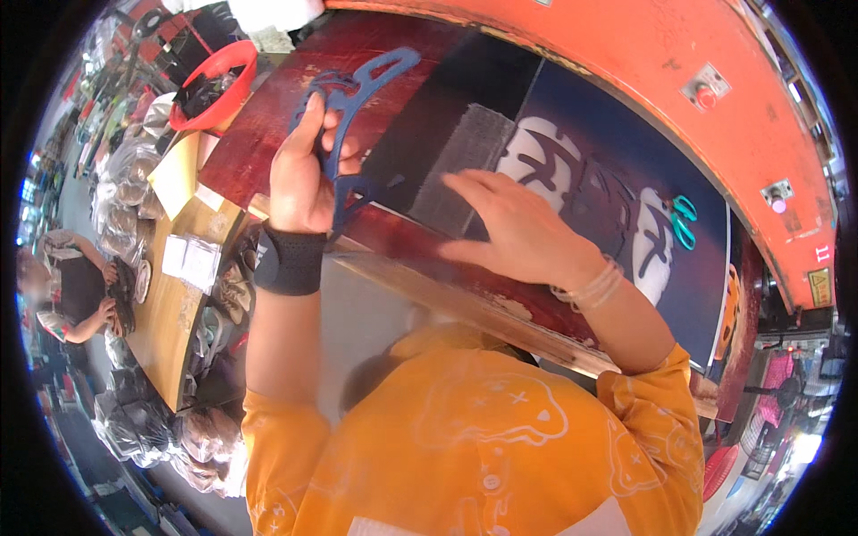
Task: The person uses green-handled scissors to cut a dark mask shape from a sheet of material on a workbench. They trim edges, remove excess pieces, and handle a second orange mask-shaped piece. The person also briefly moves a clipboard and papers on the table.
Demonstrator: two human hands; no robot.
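My left hand [308,170] is closed around several flat blue cut-out pieces [380,71], looped shapes like shoe-upper parts, raised above the table's left part. A black band wraps that wrist. My right hand [514,219] is held over the near side of a dark grey fuzzy strip [474,143], thumb and fingers apart, with nothing visible in it. Whether its fingertips touch the strip I cannot tell. To its right, white patterned cut-outs [541,161] lie on a dark blue sheet [581,98], with dark cut-outs [603,196] and another white one [652,246] beside them.
Teal scissors [684,223] lie on the sheet's right. A large orange machine frame [643,54] with buttons spans the far side. A red basket [214,85] stands at the left, beyond a wooden table [165,317] where another person [80,286] handles a dark item.
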